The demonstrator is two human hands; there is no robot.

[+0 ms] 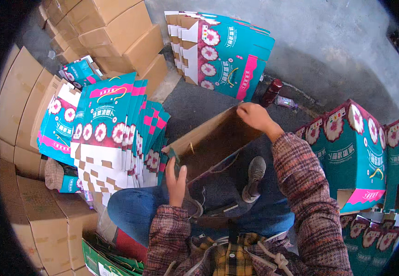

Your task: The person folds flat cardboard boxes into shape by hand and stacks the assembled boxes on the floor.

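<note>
Both hands hold a half-folded box (211, 142) over the lap, brown inside showing. The left hand (176, 177) has fingers clamped on its near corner; the right hand (254, 116) pinches the far edge. Flat teal-and-pink cartons (112, 124) stand left, folded ones (356, 152) right, brown cases (116, 32) behind.

Box Held Between Stacks

Partly folded carton (213, 142) in the middle, above the knees, left hand (176, 177) at its near corner, right hand (252, 115) on its far edge. Upright flat cartons (112, 133) to the left; another bundle (222, 50) behind; assembled boxes (360, 156) at right; bottle (271, 92) beyond the carton.
</note>
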